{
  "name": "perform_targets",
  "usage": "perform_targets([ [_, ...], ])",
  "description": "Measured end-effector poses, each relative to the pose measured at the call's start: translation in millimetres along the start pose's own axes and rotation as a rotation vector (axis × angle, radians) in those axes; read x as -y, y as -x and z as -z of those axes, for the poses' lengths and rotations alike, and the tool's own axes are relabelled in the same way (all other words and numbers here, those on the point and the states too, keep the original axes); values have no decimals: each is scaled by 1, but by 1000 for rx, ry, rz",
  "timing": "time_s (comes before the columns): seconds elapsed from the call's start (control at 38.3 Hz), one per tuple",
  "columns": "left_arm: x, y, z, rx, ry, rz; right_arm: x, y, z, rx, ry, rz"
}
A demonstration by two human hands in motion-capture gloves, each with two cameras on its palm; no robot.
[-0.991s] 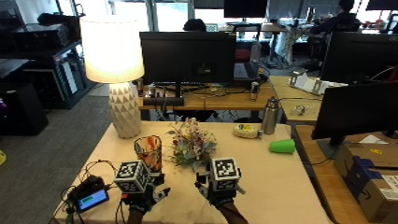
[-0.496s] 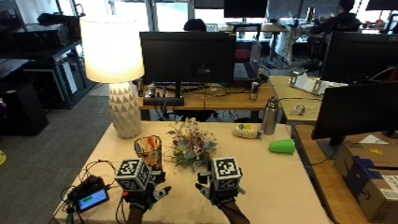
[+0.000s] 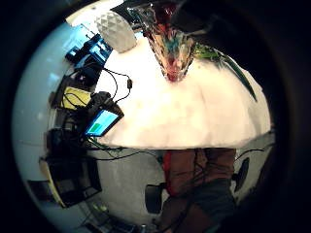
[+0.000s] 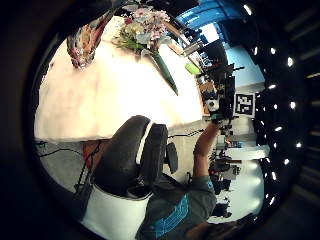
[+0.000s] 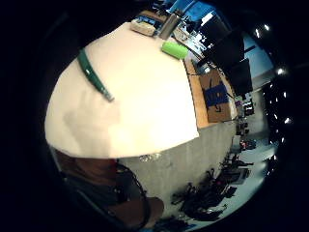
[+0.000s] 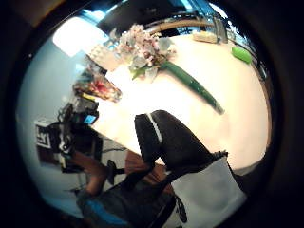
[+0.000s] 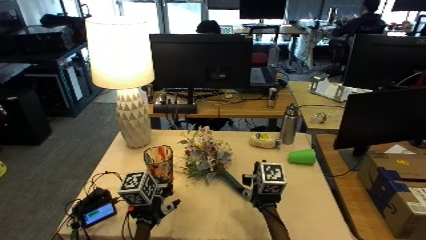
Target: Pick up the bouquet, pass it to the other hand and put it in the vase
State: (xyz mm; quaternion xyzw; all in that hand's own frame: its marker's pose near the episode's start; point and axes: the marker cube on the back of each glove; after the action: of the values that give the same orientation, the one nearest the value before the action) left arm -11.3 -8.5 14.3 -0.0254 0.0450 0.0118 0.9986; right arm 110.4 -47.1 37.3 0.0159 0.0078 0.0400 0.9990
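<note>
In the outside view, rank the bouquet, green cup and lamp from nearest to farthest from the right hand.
1. Bouquet, lying just left of the right hand.
2. Green cup, on its side, further right.
3. Lamp, at the table's far left corner.

Glossy faceted glass vase, matt pale tabletop, brushed-metal bottle, ribbed ceramic lamp base

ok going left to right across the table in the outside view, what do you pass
small screen device → lamp → vase → bouquet → pale roll → metal bottle → green cup
</note>
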Motion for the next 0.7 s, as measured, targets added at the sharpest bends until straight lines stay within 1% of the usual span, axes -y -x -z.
perform_targets([
  [0.13, 0, 2, -3, -9, 6, 3, 25, -18, -27, 43, -1, -28],
  [0.23, 1, 3, -9, -24, 21, 10, 51, -27, -65, 99, 25, -47],
  [0.31, 3, 6, -13, -30, 29, 9, 66, -32, -94, 118, 55, -70],
  [0.42, 5, 10, -19, -31, 42, 7, 78, -31, -127, 136, 111, -95],
  [0.52, 7, 14, -24, -41, 55, 11, 88, -25, -161, 163, 178, -89],
  [0.6, 8, 16, -27, -50, 66, 13, 78, -12, -158, 224, 234, -63],
  [0.65, 8, 18, -29, -53, 74, 17, 72, 2, -148, 311, 222, 0],
  [0.7, 9, 20, -32, -59, 80, 19, 74, 9, -154, 341, 212, 27],
])
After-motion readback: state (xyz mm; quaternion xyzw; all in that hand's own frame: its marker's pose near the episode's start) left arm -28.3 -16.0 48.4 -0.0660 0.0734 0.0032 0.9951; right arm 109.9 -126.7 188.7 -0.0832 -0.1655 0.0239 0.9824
